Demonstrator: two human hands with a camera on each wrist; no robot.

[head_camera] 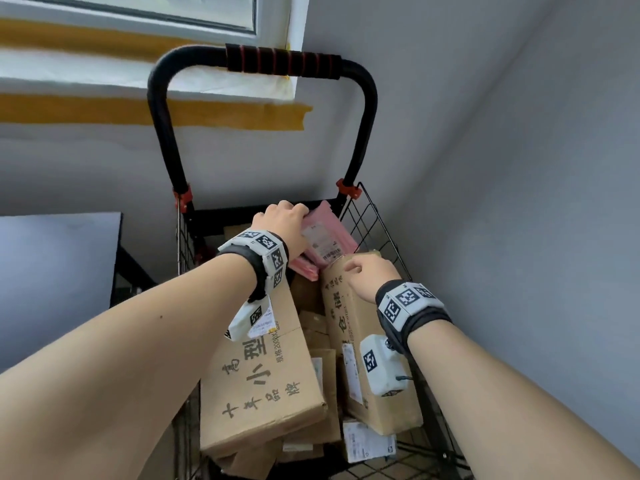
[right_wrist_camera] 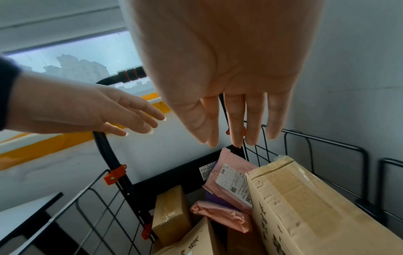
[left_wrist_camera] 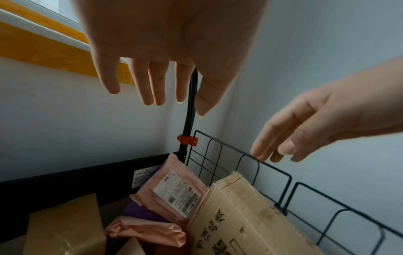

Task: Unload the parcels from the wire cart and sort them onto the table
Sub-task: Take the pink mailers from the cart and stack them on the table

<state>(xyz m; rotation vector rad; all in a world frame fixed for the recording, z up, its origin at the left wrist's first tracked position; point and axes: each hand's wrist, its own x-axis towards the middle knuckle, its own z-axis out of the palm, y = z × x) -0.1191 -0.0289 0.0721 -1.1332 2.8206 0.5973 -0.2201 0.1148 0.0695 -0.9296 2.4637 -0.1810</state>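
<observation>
Both hands reach in: left hand (head_camera: 282, 225) and right hand (head_camera: 372, 275) spread, empty, over the pink mailer (head_camera: 325, 237) at frame centre in the wire cart (head_camera: 372, 220). Looks soft, light; pinch its upper edge.

Both forearms extended, left hand (head_camera: 281, 224) fingers straight, right hand (head_camera: 372, 275) relaxed

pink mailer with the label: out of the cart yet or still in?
In. The pink mailer leans on the wire cart back wall; both hands open above it.
</observation>
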